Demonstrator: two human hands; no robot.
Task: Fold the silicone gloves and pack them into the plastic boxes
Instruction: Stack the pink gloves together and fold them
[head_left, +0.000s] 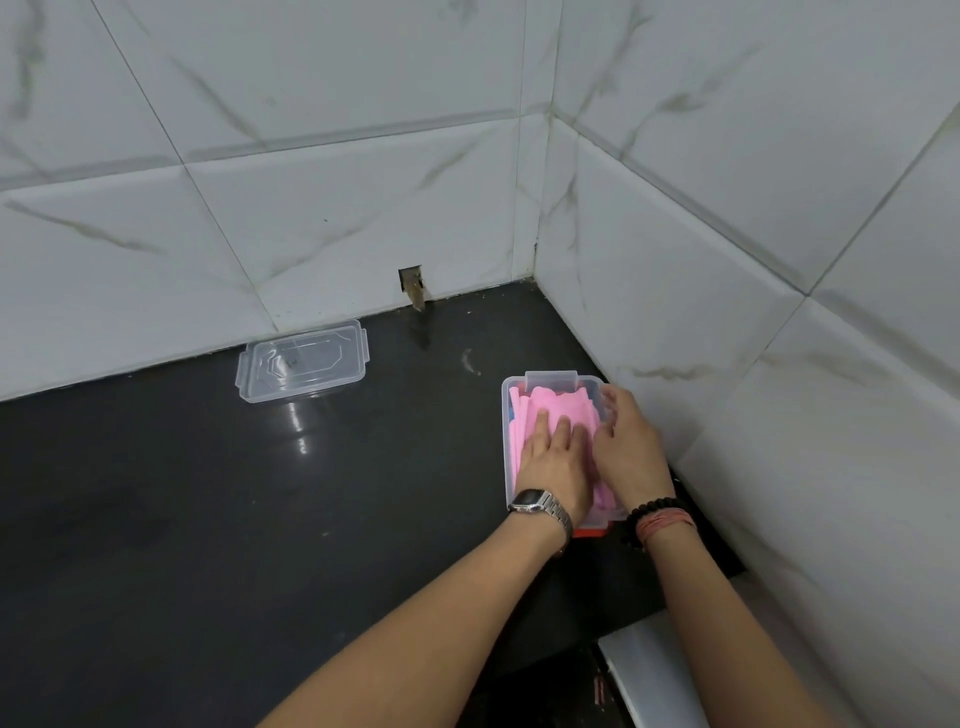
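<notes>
Presently, head view: clear plastic box (505, 441) near tabletop (208, 519) right corner holds pink silicone gloves (558, 402) | left hand (556, 457) flat, pressing gloves | right hand (631, 441) loosely curled at box right rim, grip unclear | lid (303, 360) apart by back wall (311, 182).

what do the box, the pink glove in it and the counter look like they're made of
Box: clear, slightly frosted plastic, likely; the counter shows through its wall. Pink glove: soft, matte, probably silicone or rubber; it bends in folds under the left hand. Counter: dark polished stone, perhaps granite; it mirrors light glossily.
</notes>
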